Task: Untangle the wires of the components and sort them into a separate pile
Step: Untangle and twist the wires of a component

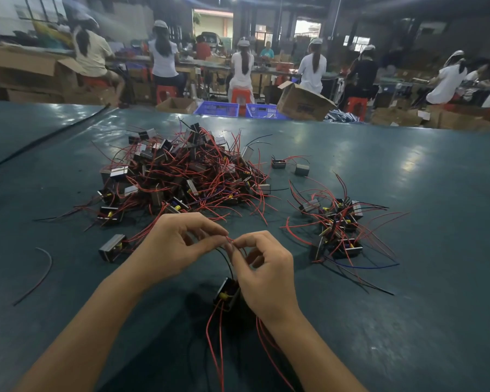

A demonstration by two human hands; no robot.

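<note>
Red wires [229,239] sit pinched in left hand [170,244] and right hand [263,278] grips, tangled heap [181,171] beyond, component [226,292] seemingly resting beneath.

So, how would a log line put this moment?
phase: untangling | left hand: pinches red wire | right hand: pinches it | component: below right hand | tangled pile: ahead | smaller pile: to right
</note>
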